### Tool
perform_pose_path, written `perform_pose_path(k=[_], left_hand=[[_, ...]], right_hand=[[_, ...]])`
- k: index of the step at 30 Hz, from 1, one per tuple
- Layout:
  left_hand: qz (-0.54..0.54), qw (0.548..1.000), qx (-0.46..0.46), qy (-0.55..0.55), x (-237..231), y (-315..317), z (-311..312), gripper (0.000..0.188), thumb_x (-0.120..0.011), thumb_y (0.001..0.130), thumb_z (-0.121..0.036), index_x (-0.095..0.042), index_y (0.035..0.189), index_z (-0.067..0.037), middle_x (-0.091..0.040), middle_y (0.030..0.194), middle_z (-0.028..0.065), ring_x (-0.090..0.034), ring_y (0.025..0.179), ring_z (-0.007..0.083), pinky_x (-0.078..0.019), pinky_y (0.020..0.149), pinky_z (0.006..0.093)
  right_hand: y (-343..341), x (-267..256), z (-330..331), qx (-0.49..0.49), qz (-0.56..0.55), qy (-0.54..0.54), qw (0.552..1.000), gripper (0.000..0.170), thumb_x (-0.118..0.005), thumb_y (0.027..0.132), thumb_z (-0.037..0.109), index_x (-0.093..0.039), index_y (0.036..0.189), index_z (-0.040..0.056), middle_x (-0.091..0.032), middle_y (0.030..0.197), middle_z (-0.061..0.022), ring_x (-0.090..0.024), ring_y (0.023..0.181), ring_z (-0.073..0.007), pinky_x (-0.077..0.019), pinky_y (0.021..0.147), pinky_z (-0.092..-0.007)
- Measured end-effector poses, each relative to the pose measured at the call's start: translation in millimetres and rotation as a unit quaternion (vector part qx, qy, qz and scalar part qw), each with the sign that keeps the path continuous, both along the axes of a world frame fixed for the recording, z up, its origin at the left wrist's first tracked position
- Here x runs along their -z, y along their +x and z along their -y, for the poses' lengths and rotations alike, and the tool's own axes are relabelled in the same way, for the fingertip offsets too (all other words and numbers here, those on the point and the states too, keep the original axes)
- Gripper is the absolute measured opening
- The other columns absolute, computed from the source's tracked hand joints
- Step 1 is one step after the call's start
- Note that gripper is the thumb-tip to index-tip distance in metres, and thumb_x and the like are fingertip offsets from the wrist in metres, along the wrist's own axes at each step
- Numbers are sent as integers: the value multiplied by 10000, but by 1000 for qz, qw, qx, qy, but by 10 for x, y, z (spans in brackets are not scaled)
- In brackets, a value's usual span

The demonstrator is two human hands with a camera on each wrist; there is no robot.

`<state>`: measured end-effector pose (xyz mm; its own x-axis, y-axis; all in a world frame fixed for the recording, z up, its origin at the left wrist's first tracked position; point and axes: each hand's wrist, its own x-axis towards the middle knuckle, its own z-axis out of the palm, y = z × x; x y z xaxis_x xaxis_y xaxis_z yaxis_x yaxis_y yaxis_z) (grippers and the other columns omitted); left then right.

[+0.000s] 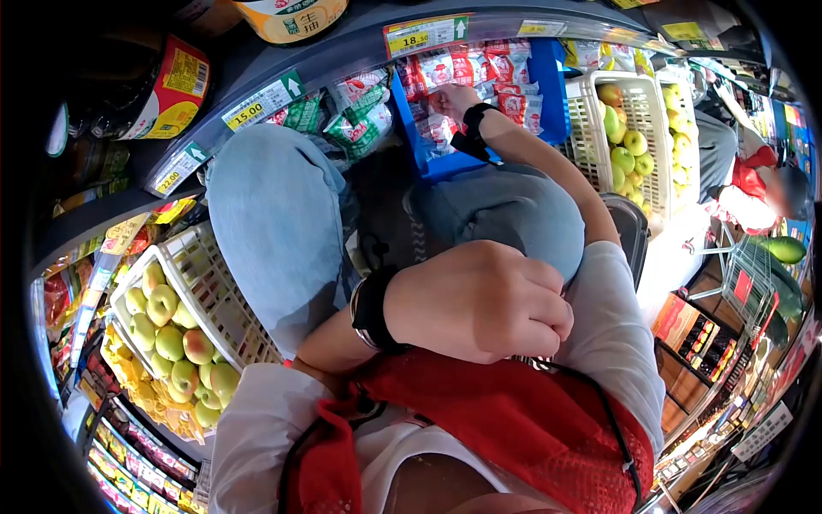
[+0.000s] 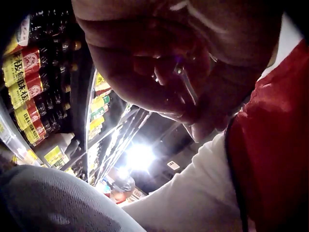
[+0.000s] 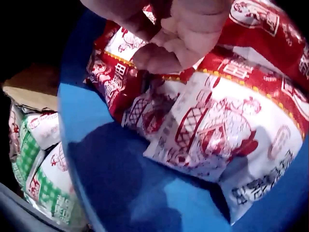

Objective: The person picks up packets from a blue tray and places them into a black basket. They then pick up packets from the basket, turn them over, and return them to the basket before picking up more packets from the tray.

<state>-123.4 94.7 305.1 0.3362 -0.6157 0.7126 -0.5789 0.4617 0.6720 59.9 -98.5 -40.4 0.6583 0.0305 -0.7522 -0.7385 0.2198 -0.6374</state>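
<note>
My right hand point(image 1: 462, 103) reaches into a blue crate point(image 1: 554, 94) filled with red-and-white plastic packets point(image 1: 521, 107). In the right wrist view its curled fingers point(image 3: 186, 43) pinch the upper part of a printed packet point(image 3: 123, 46), while a larger packet point(image 3: 222, 125) lies right below them. My left hand point(image 1: 479, 300) is curled into a fist in front of my knee, back of the hand upward. The left wrist view shows that hand's dim underside point(image 2: 178, 58) with its fingers folded in and small shiny glints among them.
Green-and-white packets point(image 1: 360, 120) lie beside the crate. Shelves with price tags point(image 1: 424, 36) and bottles point(image 1: 171, 86) rise ahead. White baskets point(image 1: 582, 103) of apples stand at the right, another point(image 1: 197, 283) at the left. Further right are a person point(image 1: 753, 188) and a shopping cart point(image 1: 741, 274).
</note>
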Motion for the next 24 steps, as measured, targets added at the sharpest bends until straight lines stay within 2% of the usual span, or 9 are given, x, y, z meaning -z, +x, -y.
perform_pose_path(k=[3,7,9,15,17,19,21,23,24], left_hand=[[15,1000,1,12,-18,-20,2,87,-636,713,-179,-612,773,-121,-619,902,-47,-570,778,146,-473,548,270],[23,999,2,30,-53,-53,-12,86,-629,703,-181,-612,768,-126,-618,897,-48,-572,785,149,-470,546,265],[32,999,-4,29,-100,-84,-39,84,-626,699,-183,-611,759,-128,-618,886,-48,-573,777,151,-469,542,264],[65,997,29,-22,-267,-68,-179,125,-607,716,-133,-654,817,-78,-657,946,45,-560,678,207,-481,551,286],[92,993,36,-58,-232,-47,-170,148,-614,682,-112,-660,813,-59,-666,909,93,-559,654,221,-471,541,281],[66,992,52,-91,-275,-76,-153,135,-612,628,-81,-660,750,-50,-672,867,127,-558,623,217,-447,525,271],[78,991,10,-107,-310,-113,-134,129,-600,571,-62,-654,687,-49,-671,830,143,-543,588,208,-411,508,274],[72,994,34,-76,-367,-123,-144,128,-595,558,-62,-649,673,-50,-671,821,142,-537,586,206,-399,509,281],[66,996,43,-41,-388,-125,-137,127,-590,545,-62,-644,659,-51,-670,813,141,-531,585,205,-387,511,288]], right_hand=[[46,19,123,-29,16,5,999,211,-539,897,248,-547,875,38,-612,811,-93,-620,754,-214,-541,706,-356],[15,-695,191,-250,-44,-114,961,293,-525,908,311,-559,1004,37,-640,971,-90,-626,850,-176,-519,749,-340],[-41,-1080,315,-301,63,-209,928,359,-539,902,331,-538,1127,51,-634,1033,-67,-623,897,-158,-502,778,-299],[-1031,-2640,1137,-219,316,-264,885,318,-501,938,255,-533,1182,55,-626,1052,-52,-582,1000,-143,-470,832,-276],[-1707,-3177,1291,-100,315,-256,908,296,-505,935,243,-555,1146,42,-625,1036,-55,-585,992,-147,-463,845,-271],[-2348,-3150,1628,89,290,-279,911,271,-507,934,217,-583,1096,14,-646,959,-36,-609,883,-138,-471,785,-259],[-2941,-2687,2185,131,231,-320,910,296,-557,898,276,-616,1032,19,-662,883,-36,-620,804,-136,-476,725,-257],[-3541,-1691,2804,-63,124,-520,843,266,-567,853,211,-612,1039,26,-656,886,-64,-614,807,-137,-492,705,-267],[-3761,-1483,2734,-111,48,-489,864,275,-583,826,226,-618,1022,36,-653,850,-64,-617,788,-142,-494,694,-275]])
